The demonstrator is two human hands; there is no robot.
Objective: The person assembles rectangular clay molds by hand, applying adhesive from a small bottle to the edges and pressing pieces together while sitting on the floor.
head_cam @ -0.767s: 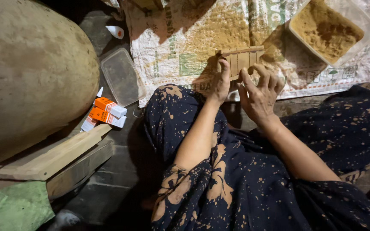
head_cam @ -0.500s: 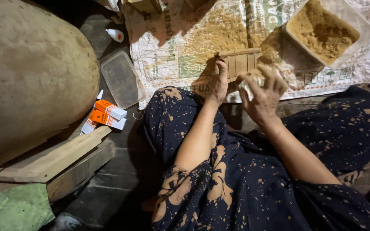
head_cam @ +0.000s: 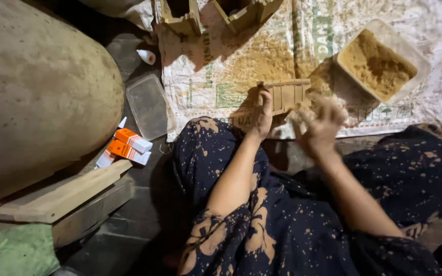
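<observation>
- Nearest, a person sits on the floor in dark blue cloth with pale splashes, knees spread.
- The left hand (head_cam: 262,115) holds the left end of a small slatted wooden frame (head_cam: 286,95), fingers closed on it.
- The right hand (head_cam: 321,120) is blurred, just beside the frame's right end; its fingers look spread and loosely curled, holding nothing I can make out.
- The frame sits at the near edge of a printed woven sack (head_cam: 221,71) laid flat on the floor and dusted with brown powder.
- Left of the sack lie a clear plastic lid (head_cam: 149,105) and small orange boxes (head_cam: 126,145).
- Farther, near the sack's right edge, is a clear tub of brown powder (head_cam: 382,64).
- At the sack's far edge stand wooden pieces (head_cam: 216,15).
</observation>
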